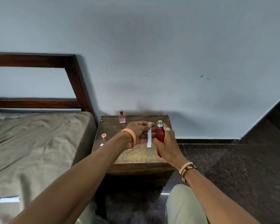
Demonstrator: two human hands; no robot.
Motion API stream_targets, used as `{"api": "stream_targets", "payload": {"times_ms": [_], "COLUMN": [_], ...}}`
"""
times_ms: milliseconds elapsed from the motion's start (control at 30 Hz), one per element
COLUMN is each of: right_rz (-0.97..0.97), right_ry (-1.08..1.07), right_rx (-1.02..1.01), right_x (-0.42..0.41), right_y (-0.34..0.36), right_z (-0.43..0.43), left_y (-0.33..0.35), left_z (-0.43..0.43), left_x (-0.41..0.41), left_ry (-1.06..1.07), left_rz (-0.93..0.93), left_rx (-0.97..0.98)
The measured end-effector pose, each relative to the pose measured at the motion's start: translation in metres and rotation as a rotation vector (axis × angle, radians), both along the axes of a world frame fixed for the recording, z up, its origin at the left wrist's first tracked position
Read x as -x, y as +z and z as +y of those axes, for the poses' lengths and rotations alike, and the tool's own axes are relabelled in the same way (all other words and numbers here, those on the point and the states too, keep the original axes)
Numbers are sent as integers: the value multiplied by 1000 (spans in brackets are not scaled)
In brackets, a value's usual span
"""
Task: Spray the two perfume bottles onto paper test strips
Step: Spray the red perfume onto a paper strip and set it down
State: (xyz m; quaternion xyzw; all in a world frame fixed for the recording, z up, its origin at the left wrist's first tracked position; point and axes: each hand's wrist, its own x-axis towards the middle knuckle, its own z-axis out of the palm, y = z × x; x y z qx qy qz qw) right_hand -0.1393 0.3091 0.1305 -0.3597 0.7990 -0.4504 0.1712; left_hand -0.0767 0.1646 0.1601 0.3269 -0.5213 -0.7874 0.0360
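- The wooden bedside table (136,155) sat under my hands; the pink perfume bottle (122,116) stood at its 11 o'clock corner, untouched.
- My right hand (167,143) was wrapped around the red perfume bottle (160,134), silver nozzle up and uncapped.
- My left hand (138,135) pinched the paper test strip (149,137) by its top, hanging just at the bottle's 9 o'clock.
- I judged the nozzle should face the strip's lower half, with a slight gap, before one short press.

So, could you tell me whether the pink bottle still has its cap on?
Capped: a pink cap tops the pink bottle standing on the table.
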Motion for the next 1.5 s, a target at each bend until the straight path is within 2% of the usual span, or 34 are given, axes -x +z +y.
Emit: {"api": "stream_targets", "payload": {"times_ms": [333, 767, 1033, 1500], "right_rz": [-9, -180, -185, -159], "right_ry": [-129, -445, -510, -519], "right_rx": [-91, 40, 66, -31], "right_x": [52, 71, 70, 67], "right_y": [-71, -121, -135, -140], "right_z": [0, -30, -32, -32], "left_y": [-68, -108, -124, -126], "left_z": [3, -4, -5, -1], "left_x": [57, 93, 94, 92], "left_ry": [106, 91, 31, 27], "left_rz": [-58, -55, -65, -84], "left_rx": [-58, -88, -76, -77]}}
